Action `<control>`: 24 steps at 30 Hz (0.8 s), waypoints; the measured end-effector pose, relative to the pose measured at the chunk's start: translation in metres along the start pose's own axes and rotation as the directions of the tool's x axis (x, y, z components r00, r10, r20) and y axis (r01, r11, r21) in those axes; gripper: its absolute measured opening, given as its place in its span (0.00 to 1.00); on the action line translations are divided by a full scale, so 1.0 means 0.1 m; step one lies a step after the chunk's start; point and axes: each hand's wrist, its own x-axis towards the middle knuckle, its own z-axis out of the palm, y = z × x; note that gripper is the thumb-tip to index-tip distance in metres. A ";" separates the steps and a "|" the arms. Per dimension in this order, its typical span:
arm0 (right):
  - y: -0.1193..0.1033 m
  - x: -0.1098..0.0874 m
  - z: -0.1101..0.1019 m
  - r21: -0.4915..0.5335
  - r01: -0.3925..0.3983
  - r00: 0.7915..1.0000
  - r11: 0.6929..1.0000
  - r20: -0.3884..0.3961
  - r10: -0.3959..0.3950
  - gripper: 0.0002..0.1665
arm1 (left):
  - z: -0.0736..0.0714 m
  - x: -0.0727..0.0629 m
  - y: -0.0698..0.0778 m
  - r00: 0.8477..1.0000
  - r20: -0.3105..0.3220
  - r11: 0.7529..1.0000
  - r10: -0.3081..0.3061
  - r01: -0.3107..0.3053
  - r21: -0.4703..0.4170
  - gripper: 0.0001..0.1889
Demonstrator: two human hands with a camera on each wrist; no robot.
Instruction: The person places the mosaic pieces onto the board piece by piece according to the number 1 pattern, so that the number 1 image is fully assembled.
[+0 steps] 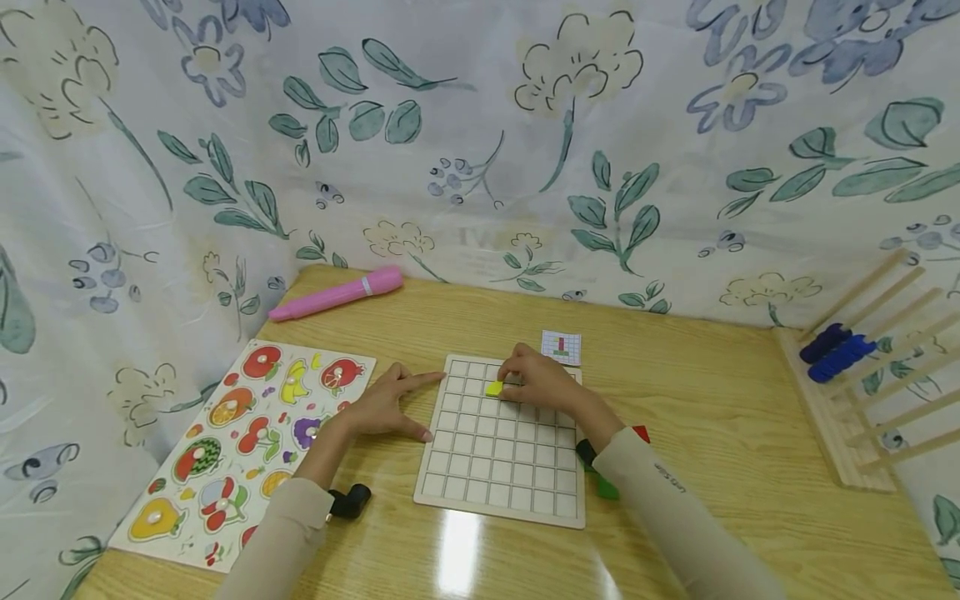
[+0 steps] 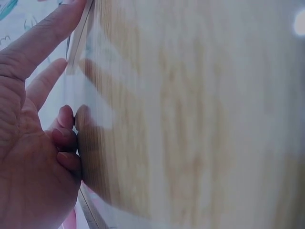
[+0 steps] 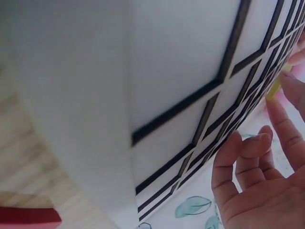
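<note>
Pinching flat yellow block [image 1: 492, 389] at 12 o'clock on square pale-wood gridded board [image 1: 498, 471]: right hand [image 1: 542, 380]. Left hand [image 1: 384, 406]: spread, 10 o'clock.

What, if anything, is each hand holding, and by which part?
The right hand pinches the yellow piece by its right end; the left hand holds nothing, just touching the grid board.

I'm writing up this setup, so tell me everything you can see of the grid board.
The grid board is a thin, pale, roughly square panel that looks like wood, with rounded corners. Dark lines divide it into square cells inside a plain border. It lies flat on the table. The left hand touches its left edge; the right hand pinches a yellow piece at its far part.
</note>
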 end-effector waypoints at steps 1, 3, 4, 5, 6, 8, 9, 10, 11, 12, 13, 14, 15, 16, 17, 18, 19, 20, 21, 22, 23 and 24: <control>-0.01 0.00 0.00 -0.007 -0.008 1.000 1.000 0.002 0.008 0.12 | 0.00 0.00 0.00 1.000 -0.001 1.000 0.001 -0.001 0.000 0.51; -0.03 0.01 0.01 -0.025 -0.019 1.000 0.999 0.002 0.019 0.13 | 0.00 0.00 0.01 1.000 -0.001 1.000 0.001 -0.001 0.003 0.51; -0.04 0.01 0.01 -0.034 -0.025 1.000 0.999 0.002 0.025 0.13 | 0.00 0.00 0.01 1.000 -0.001 1.000 0.003 -0.003 0.007 0.51; -0.05 0.01 0.01 -0.044 -0.028 1.000 0.999 0.001 0.028 0.13 | 0.00 0.00 0.01 1.000 0.000 1.000 -0.001 0.001 0.007 0.51; -0.06 0.01 0.02 -0.055 -0.032 0.999 0.998 0.001 0.032 0.13 | 0.00 0.00 0.02 1.000 0.000 1.000 -0.002 0.002 0.010 0.51; -0.07 0.01 0.02 -0.074 -0.040 0.999 0.996 -0.001 0.040 0.14 | 0.01 0.01 0.02 1.000 0.002 1.000 -0.011 0.011 0.011 0.51; -0.07 0.01 0.03 -0.085 -0.044 0.999 0.995 -0.002 0.044 0.14 | 0.01 0.01 0.02 1.000 0.002 1.000 -0.012 0.012 0.011 0.51; -0.07 0.01 0.03 -0.091 -0.047 0.999 0.995 -0.003 0.046 0.14 | 0.01 0.01 0.02 1.000 0.000 1.000 -0.014 0.014 0.013 0.51; -0.08 0.01 0.03 -0.096 -0.048 0.999 0.994 -0.006 0.048 0.14 | 0.01 0.01 0.02 1.000 0.000 1.000 -0.018 0.018 0.012 0.51; -0.08 0.01 0.03 -0.102 -0.048 0.999 0.994 -0.009 0.048 0.14 | 0.01 0.01 0.02 1.000 0.000 1.000 -0.019 0.019 0.011 0.51; -0.08 0.01 0.03 -0.106 -0.048 0.999 0.993 -0.012 0.047 0.14 | 0.01 0.00 0.02 1.000 0.000 1.000 -0.020 0.020 0.007 0.51; -0.09 0.01 0.03 -0.107 -0.048 0.999 0.993 -0.014 0.046 0.13 | 0.01 0.00 0.02 1.000 0.000 1.000 -0.020 0.020 0.005 0.51; -0.09 0.01 0.03 -0.109 -0.048 0.999 0.993 -0.015 0.047 0.13 | 0.01 0.00 0.02 1.000 -0.002 1.000 -0.019 0.019 0.004 0.51; -0.09 0.01 0.02 -0.108 -0.048 0.999 0.993 -0.016 0.047 0.13 | 0.02 0.00 0.02 1.000 -0.002 1.000 -0.021 0.021 0.003 0.51; -0.09 0.01 0.03 -0.107 -0.051 0.999 0.993 -0.015 0.050 0.13 | 0.02 0.00 0.02 1.000 -0.001 1.000 -0.023 0.023 0.000 0.51; -0.08 0.01 0.03 -0.105 -0.053 0.999 0.993 -0.013 0.052 0.13 | 0.02 0.00 0.02 1.000 -0.001 1.000 -0.024 0.024 -0.001 0.51; -0.08 0.01 0.03 -0.107 -0.057 0.998 0.993 -0.012 0.056 0.13 | 0.02 0.00 0.01 1.000 -0.002 1.000 -0.025 0.025 -0.001 0.51; -0.08 0.01 0.03 -0.111 -0.057 0.998 0.992 -0.010 0.057 0.13 | 0.03 0.01 0.01 1.000 -0.002 1.000 -0.027 0.027 -0.001 0.51; -0.08 0.01 0.04 -0.114 -0.055 0.998 0.992 -0.010 0.055 0.13 | 0.03 0.01 0.00 1.000 -0.003 1.000 -0.027 0.027 -0.001 0.51; -0.07 0.01 0.04 -0.118 -0.052 0.999 0.992 -0.011 0.051 0.14 | 0.03 0.01 0.00 1.000 -0.001 1.000 -0.028 0.028 -0.001 0.51; -0.07 0.00 0.04 -0.124 -0.048 0.999 0.991 -0.012 0.046 0.14 | 0.03 0.01 -0.01 1.000 -0.002 1.000 -0.027 0.027 0.000 0.51; -0.07 0.00 0.04 -0.127 -0.041 0.999 0.991 -0.013 0.040 0.14 | 0.03 0.01 -0.01 1.000 -0.002 1.000 -0.025 0.025 0.002 0.51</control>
